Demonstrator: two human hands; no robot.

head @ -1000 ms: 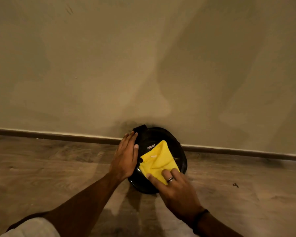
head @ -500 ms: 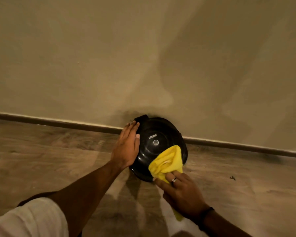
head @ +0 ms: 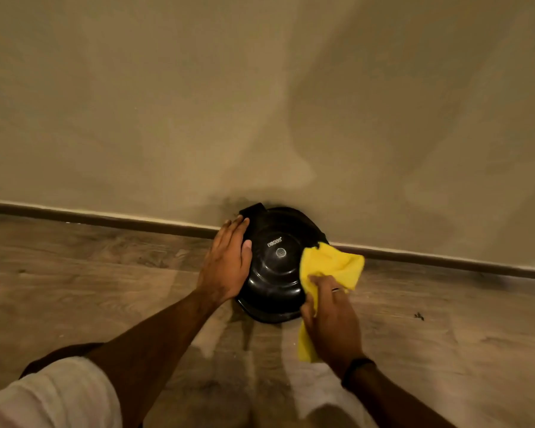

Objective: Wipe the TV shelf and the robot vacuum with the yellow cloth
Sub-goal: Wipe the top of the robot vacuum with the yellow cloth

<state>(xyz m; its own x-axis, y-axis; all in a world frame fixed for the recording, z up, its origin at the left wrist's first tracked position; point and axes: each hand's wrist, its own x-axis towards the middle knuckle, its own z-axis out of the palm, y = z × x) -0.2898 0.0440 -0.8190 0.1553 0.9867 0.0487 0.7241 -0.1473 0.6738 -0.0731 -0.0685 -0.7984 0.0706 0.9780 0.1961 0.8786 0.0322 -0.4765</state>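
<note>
A round black robot vacuum (head: 277, 273) sits on the wooden floor against the wall. My left hand (head: 227, 262) lies flat on its left side, fingers together and pointing at the wall. My right hand (head: 334, 316) grips the yellow cloth (head: 331, 264) and presses it against the vacuum's right edge. One end of the cloth hangs down past my palm. The vacuum's top with its white logo and centre button is uncovered. No TV shelf is in view.
A plain beige wall (head: 260, 103) rises right behind the vacuum, with a dark skirting board (head: 105, 219) along its foot. Wooden floor (head: 74, 288) spreads left and right. A small dark speck (head: 418, 316) lies on the floor at the right.
My right hand has carried the yellow cloth from the vacuum's top centre down and round to its right edge. My left hand has stayed on the left side.
</note>
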